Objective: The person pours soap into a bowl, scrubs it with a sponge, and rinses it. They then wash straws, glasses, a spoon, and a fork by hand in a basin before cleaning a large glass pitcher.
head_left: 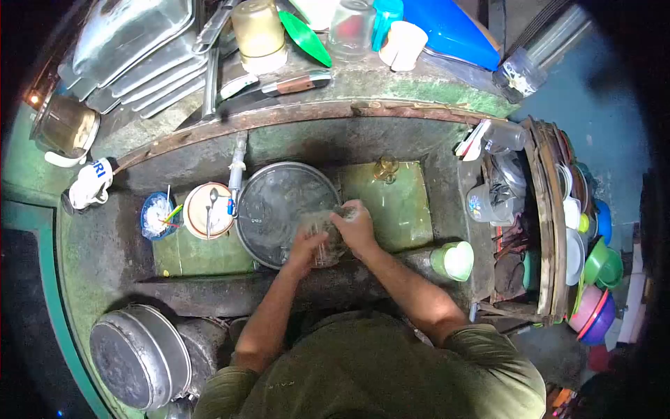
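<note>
My left hand (pixel 306 246) and my right hand (pixel 356 229) are close together over the right edge of a large round basin (pixel 276 202) of dark water. Between them is a clear see-through vessel (pixel 326 244), smeared by motion; its exact kind does not show. The fingers of both hands curl around its sides. Left of the basin, a plate (pixel 209 222) with spoons on it sits under the tap pipe (pixel 236 167). A blue bowl (pixel 156 216) holding white and coloured items stands further left. Behind my right hand, a small amber glass (pixel 385 169) stands on the green sink floor.
A light green cup (pixel 457 261) stands on the sink's front ledge at right. Metal trays (pixel 132 42), a knife (pixel 293 84) and several containers line the back shelf. A wooden dish rack (pixel 548 216) stands at right; large pots (pixel 139 356) lie at lower left.
</note>
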A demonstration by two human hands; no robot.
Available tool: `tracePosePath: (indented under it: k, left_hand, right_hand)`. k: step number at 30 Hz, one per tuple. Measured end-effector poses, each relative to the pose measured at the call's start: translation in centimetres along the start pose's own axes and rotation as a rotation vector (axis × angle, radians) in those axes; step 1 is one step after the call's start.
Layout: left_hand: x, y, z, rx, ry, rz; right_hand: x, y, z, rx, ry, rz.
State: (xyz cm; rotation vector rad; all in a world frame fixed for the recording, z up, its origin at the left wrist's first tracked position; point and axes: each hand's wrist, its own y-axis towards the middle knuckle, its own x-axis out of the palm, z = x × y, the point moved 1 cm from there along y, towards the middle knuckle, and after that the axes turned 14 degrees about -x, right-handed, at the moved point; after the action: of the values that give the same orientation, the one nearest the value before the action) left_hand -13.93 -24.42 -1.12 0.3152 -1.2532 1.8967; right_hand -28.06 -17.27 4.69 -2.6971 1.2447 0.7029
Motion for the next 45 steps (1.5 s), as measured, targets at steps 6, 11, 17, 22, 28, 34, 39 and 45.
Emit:
tracePosePath:
  k: [6,11,17,22,28,34,39,45]
  left_hand:
    - [-0.3,1.5,-0.5,0.055,-0.291,0.248]
    - [1.0,5.8,-0.9,0.135,-0.348,0.373]
    - [-7.0,9.2,-0.3,0.337,0.097,0.643]
    - [-14.3,8.9,-2.4,0.383,0.246,0.815]
    - [-16.8,8.6,-3.4,0.267,0.317,0.742]
    - [-21.5,9.1,-3.1,0.094,1.168,1.145]
    - [-13.2,7.8,0.7,0.004,1.516,1.146]
    - [4.5,4.0,3.5,0.194,0.28,-0.053]
  right_hand:
    - [1.4,2.7,3.8,0.141,0.699,-0.264]
    - [0.7,2.1,4.9,0.45,0.334,-0.318]
    - [-3.7,7.4,23.5,0.667,0.297,-0.038]
    - [-4.6,12.6,47.2,-0.041,0.185,-0.22]
    - [-5.9,15.4,26.8,0.732,0.043,-0.108]
    - [-7.7,8.6,23.0,0.335,-0.125,-0.32]
    - [-9.1,2.4,16.0,0.52,0.334,-0.343]
    - [-9.5,-1.0,5.8,0.603,0.751,-0.495]
